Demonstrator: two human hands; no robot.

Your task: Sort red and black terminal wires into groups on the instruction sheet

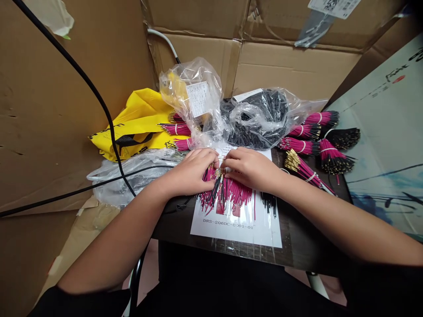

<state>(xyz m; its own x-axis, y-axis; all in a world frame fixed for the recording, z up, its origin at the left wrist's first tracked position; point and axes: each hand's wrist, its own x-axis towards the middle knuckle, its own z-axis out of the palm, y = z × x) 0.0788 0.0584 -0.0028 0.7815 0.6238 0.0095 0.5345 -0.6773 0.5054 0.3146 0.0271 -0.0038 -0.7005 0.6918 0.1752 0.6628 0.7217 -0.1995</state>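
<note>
Dark table (307, 240): left hand (191, 172), right hand (249, 168) grips pinching magenta wires (228, 193), contact points hidden.

Brown cardboard sheets (49, 110) are standing along the left, corrugated cartons (294, 70) are closing off the back, and an ink-wash printed board (380, 145) is leaning in at right. A black cable (87, 83) is crossing the left side.

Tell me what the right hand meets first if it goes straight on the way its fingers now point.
The right hand would meet the gold-tipped magenta wires at its fingertips first, and seems to be touching them; the left hand lies just beyond, though depth is hard to judge from this view.
</note>
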